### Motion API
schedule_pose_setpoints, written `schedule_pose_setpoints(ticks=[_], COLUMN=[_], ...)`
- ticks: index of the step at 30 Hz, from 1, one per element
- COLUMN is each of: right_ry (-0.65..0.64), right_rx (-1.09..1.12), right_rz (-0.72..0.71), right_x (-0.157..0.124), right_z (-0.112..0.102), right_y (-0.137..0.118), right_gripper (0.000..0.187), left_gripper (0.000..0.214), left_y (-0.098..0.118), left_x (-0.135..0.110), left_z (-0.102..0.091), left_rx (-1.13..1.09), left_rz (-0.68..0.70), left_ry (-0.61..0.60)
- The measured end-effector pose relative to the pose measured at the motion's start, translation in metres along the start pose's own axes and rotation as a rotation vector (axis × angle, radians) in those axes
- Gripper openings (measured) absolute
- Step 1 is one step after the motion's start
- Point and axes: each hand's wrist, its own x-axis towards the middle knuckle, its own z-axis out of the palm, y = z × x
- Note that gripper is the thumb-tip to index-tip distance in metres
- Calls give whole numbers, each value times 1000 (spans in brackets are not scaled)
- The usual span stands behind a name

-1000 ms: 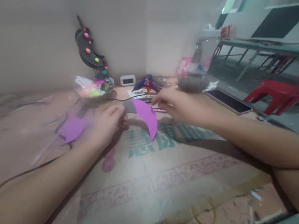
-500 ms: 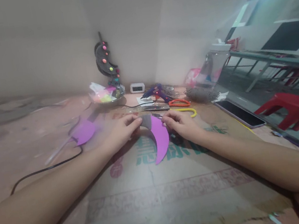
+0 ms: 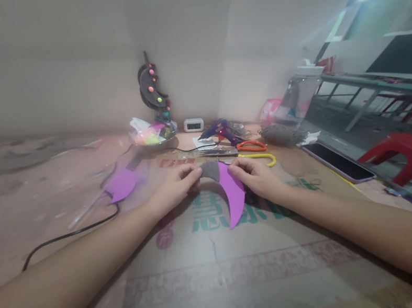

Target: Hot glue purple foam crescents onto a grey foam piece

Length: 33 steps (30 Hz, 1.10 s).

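Note:
A curved purple foam crescent [image 3: 234,197] with a grey end lies on a sheet of printed cardboard [image 3: 224,257]. My left hand [image 3: 174,188] pinches the grey end from the left, fingers closed on it. My right hand [image 3: 258,176] presses on the crescent's right edge with its fingers curled together. Both forearms reach in from the bottom corners.
Another purple foam piece [image 3: 122,186] lies left, by a black cable [image 3: 64,234]. Behind the hands are a glue gun [image 3: 220,131], orange-handled scissors [image 3: 248,146], a yellow hook-shaped strip [image 3: 260,156], a bowl of coloured bits [image 3: 152,134], a small clock [image 3: 193,124] and a black crescent ornament [image 3: 153,91]. A phone [image 3: 337,161] lies right.
My right hand came back from the tools behind and settled on the crescent's right side. The left hand kept its hold on the grey end. The camera view tilted and shifted.

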Motion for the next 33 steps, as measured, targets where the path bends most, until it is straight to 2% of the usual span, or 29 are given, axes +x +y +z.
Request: schedule_pose_setpoints(ticks=[7, 17, 25, 28, 33], right_ry=[-26, -27, -139, -50, 289], right_rx=[24, -52, -42, -1, 101], right_rz=[-13, -56, 3, 5, -54], right_x=[1, 1, 0, 0, -3], right_z=[-1, -1, -1, -1, -4], right_y=[0, 1, -2, 0, 2], right_gripper=[27, 19, 24, 25, 22], left_gripper=[36, 35, 37, 35, 39], left_y=[-1, 0, -5, -3, -3], left_x=[0, 0, 1, 1, 3], left_z=[0, -1, -1, 0, 1], left_rx=[-17, -28, -67, -94, -164], left_rz=[-17, -58, -35, -24, -59], left_ry=[-9, 29, 86, 96, 125])
